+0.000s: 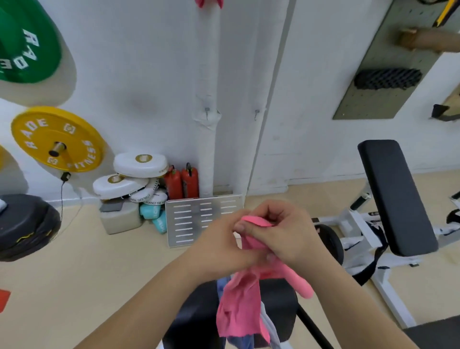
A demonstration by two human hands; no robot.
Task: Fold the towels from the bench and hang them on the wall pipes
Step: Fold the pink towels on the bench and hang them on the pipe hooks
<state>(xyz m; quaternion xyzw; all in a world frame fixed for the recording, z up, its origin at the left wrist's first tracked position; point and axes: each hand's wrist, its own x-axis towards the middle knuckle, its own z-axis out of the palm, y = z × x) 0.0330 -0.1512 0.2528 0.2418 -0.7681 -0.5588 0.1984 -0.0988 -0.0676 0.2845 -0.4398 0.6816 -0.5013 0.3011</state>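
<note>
Right hand [283,231]: fingers curled, pinching the top edge of the pink towel [239,306]. Left hand [224,241]: pressed close against the right, thumb on the same edge, also gripping. Its lower fingers are hidden behind the cloth, so I cannot tell how much it has gathered. The towel hangs from both hands as a loose, creased strip, with a second lobe falling to the right under the right wrist. It is not flat and shows no clean fold. Its lower end dangles over the black table [189,321], where other towels [270,328], grey and dark blue, lie draped. Beyond, a white wall pipe [206,99] runs up the wall. A pink cloth [209,2] shows at the top edge of view, probably a towel already hung. Judged step: early in folding this towel, sorting out its corners. The next move calls for the hands to part along the top edge, pull it square, bring the halves together, then lift it to the pipe.
</note>
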